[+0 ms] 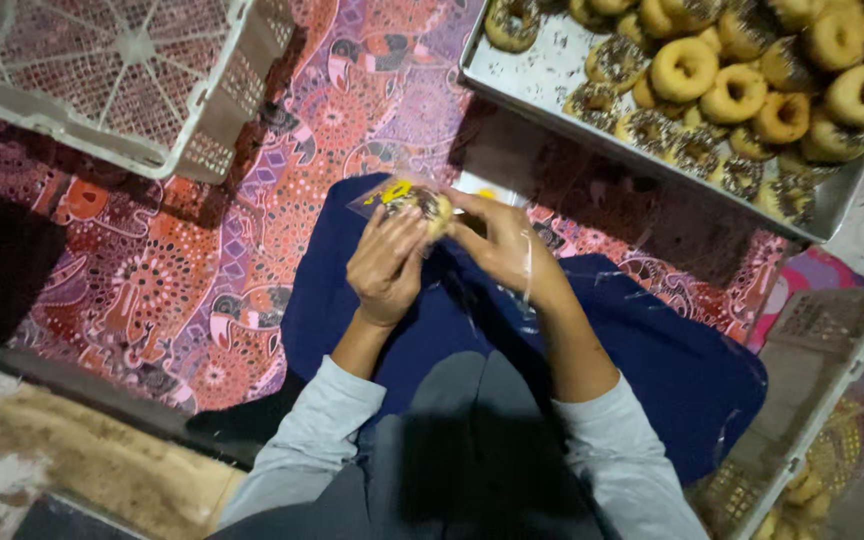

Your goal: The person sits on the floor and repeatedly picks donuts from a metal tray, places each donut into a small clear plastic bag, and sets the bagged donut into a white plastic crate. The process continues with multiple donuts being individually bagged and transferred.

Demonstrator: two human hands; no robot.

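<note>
We see a metal tray (pixel 532 75) at upper right, loaded with ring doughnuts (pixel 742 70), some plain, some sprinkled. A white perforated crate (pixel 207 125) sits at upper left. Both rest on a red and purple patterned cloth (pixel 152 290). A second crate (pixel 817 400) stands at lower right, near a dark blue cloth (pixel 672 360).

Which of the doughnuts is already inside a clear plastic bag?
Only the sprinkle-topped doughnut held between the left hand and right hand; the rest lie unwrapped on the metal tray.
</note>
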